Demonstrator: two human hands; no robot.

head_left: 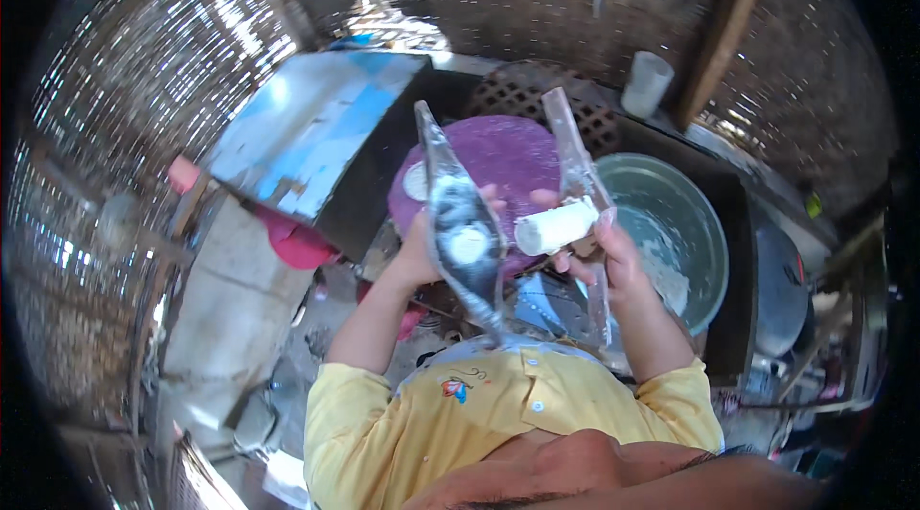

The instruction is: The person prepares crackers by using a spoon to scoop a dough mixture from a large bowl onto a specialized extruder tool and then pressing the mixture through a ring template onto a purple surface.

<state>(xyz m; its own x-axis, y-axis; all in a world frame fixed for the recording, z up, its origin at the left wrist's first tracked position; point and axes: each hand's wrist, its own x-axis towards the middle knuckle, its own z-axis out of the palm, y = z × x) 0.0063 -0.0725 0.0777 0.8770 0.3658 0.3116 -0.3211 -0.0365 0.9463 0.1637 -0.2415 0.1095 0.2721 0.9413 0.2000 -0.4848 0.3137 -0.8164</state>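
My left hand (418, 249) is closed around a long paddle-shaped piece (467, 213) with narrow ends and a wide, dark, shiny middle. A round white spot shows in that middle; whether it is a hole or paste I cannot tell. My right hand (618, 256) grips a narrow wooden bar (579, 160), from which a thick white cylinder (556, 227) sticks out toward the left. White paste seems to coat the cylinder. The two pieces are held apart, side by side, above a purple round surface (517, 150). A white round patch (415, 181) lies on its left part.
At the right stands a large green basin (714, 232) with white paste inside. A blue-and-white topped box (307, 127) is at the left, with a pink item (295, 240) below its edge. A whitish cup (648, 83) and a lattice piece (537, 88) are at the back, near woven walls.
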